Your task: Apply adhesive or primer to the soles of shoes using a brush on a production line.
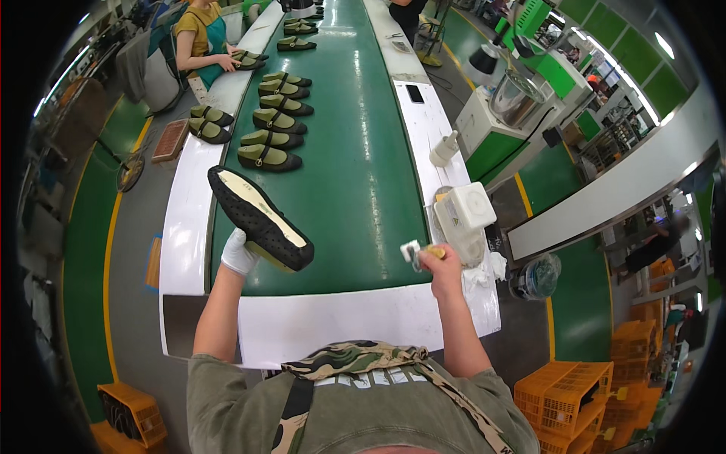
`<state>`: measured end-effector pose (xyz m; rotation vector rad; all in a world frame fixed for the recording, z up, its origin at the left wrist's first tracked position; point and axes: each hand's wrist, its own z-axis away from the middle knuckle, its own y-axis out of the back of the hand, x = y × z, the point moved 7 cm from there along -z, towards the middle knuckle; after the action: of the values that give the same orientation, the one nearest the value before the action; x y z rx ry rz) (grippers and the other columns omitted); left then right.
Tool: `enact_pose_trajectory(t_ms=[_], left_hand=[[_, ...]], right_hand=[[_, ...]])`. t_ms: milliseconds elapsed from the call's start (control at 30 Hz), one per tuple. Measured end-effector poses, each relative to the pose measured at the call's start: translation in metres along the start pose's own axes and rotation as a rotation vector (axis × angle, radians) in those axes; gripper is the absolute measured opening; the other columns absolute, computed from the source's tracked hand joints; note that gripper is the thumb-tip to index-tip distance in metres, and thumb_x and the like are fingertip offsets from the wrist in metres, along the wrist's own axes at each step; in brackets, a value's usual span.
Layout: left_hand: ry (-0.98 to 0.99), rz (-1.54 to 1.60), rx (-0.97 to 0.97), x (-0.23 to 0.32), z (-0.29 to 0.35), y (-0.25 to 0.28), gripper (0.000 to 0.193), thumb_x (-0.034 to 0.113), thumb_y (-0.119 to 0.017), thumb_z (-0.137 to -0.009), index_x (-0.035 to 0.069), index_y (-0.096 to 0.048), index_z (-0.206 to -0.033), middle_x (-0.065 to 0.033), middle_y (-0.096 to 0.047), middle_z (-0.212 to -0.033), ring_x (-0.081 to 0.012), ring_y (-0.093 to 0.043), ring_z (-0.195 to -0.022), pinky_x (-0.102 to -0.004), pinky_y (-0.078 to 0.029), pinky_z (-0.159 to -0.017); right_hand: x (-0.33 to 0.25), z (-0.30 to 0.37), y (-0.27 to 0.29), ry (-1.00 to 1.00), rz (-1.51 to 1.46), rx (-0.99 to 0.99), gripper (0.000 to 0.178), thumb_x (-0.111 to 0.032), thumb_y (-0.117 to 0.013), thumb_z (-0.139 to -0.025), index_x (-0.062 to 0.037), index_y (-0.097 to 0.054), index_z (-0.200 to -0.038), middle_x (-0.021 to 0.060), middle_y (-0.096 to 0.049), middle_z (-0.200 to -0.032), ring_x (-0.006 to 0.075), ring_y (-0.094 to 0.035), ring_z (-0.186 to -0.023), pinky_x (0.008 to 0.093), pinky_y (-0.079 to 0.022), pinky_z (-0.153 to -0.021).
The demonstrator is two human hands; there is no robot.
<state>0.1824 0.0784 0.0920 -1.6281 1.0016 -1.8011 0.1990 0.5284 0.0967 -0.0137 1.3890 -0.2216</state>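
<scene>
My left hand [241,252], in a white glove, grips a black shoe [240,203] from beneath. The shoe is tilted with its underside up, showing a dotted black edge and a long cream strip down the middle. My bare right hand [443,265] is closed around the yellowish handle of a small brush [412,252] with a white head. The brush is over the right side of the green conveyor belt [355,204], apart from the shoe. Beside it on the white ledge stands a white plastic container [465,210].
Several black shoes on green lasts [270,157] line the belt's left side; a pair [209,132] sits on the left ledge. A white bottle [445,148] and a phone [414,94] lie along the right ledge. A co-worker [204,41] handles shoes at far left. Orange crates [563,393] stand lower right.
</scene>
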Motion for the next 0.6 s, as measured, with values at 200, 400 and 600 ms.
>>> enact_pose_trajectory(t_ms=[200,400,600], left_hand=[[-0.301,-0.371,0.132,-0.039,0.02,-0.099,0.057,0.012,-0.073,-0.078,-0.001,-0.053,-0.129,-0.0089,-0.063,-0.119,-0.0216,-0.059,-0.111,-0.0373,-0.044,-0.101],[-0.76,-1.27,0.075,-0.07,0.062,-0.177,0.07,0.015,-0.088,-0.069,0.001,-0.052,-0.127,-0.0106,-0.062,-0.119,-0.0228,-0.062,-0.107,-0.0375,-0.05,-0.096],[-0.64,-1.9,-0.108,-0.084,0.079,-0.273,0.052,0.021,-0.071,-0.084,0.016,-0.055,-0.134,-0.0049,-0.059,-0.132,-0.0229,-0.054,-0.123,-0.0364,-0.038,-0.107]], right_hand=[[-0.037,-0.028,0.025,0.173,-0.075,-0.007,0.017,-0.006,-0.073,-0.081,-0.0041,-0.06,-0.091,0.0024,-0.062,-0.082,0.0113,-0.057,-0.069,0.026,-0.048,-0.063],[-0.081,-0.009,-0.046,0.189,-0.148,-0.265,0.017,-0.006,-0.075,-0.081,-0.0031,-0.06,-0.086,0.001,-0.061,-0.082,0.0076,-0.056,-0.071,0.0235,-0.046,-0.064],[-0.062,0.007,-0.074,0.131,-0.23,-0.399,0.016,-0.006,-0.075,-0.082,-0.0043,-0.061,-0.09,0.0016,-0.063,-0.085,0.0075,-0.057,-0.075,0.0234,-0.046,-0.069]])
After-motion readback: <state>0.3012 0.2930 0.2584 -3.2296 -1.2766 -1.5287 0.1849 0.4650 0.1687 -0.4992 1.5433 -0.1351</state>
